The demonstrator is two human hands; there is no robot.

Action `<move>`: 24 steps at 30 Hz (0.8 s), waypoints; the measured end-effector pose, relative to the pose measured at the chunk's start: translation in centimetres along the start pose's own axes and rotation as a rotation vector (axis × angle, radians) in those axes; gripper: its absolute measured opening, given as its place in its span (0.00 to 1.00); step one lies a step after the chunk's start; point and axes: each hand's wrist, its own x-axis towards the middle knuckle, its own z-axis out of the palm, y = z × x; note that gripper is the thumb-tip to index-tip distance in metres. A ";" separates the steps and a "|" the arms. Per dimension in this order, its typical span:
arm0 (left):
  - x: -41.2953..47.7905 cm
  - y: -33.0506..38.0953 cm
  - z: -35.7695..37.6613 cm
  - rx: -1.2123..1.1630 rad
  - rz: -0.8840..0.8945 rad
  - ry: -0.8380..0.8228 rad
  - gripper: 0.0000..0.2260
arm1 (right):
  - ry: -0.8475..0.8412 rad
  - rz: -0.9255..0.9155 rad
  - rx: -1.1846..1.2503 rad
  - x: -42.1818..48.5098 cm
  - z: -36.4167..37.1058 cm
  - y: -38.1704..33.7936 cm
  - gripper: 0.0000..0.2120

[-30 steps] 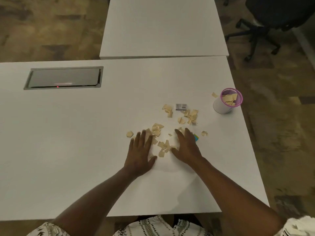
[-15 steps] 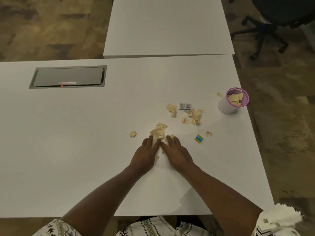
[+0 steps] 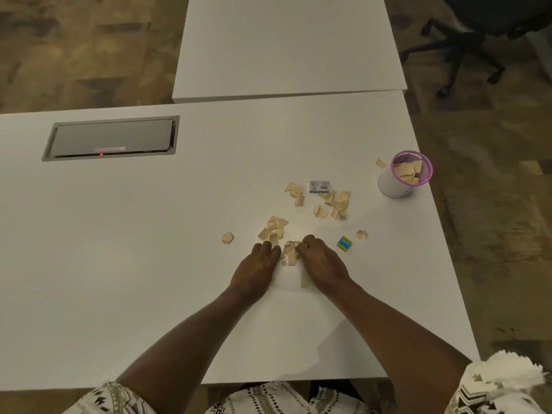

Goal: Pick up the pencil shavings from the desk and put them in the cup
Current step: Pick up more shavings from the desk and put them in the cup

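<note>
Blue and yellow block (image 3: 344, 243) on the white bench (image 3: 149, 234), printed with writing too small to read. Small grey box (image 3: 319, 186) farther back, barcode-like label, unreadable. White cup (image 3: 400, 180) with pink rim near the right edge, partly filled with tan shavings. One scrap just left of it. Pencil shavings (image 3: 277, 228) scattered mid-bench, more clustered beside the grey box. Left hand (image 3: 257, 268) knuckles up, fingers curled at the near pile; grip cannot be told. Right hand (image 3: 321, 262) curled, pinching shavings against the bench.
</note>
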 end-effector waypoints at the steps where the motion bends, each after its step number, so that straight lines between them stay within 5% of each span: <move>1: 0.1 0.0 -0.1 0.008 -0.010 -0.009 0.17 | 0.040 0.014 0.017 0.0 0.1 0.4 0.11; 7: 0.9 0.5 -0.7 0.014 -0.055 -0.047 0.24 | 0.182 0.369 0.485 0.2 -1.3 1.1 0.11; 13: 1.7 1.3 -1.9 -0.057 -0.118 0.052 0.15 | 0.188 0.581 0.825 -0.5 -2.5 2.4 0.07; 24: 5.3 5.6 -5.5 -0.575 -0.456 0.311 0.10 | 0.222 0.656 1.169 -0.3 -6.4 5.7 0.06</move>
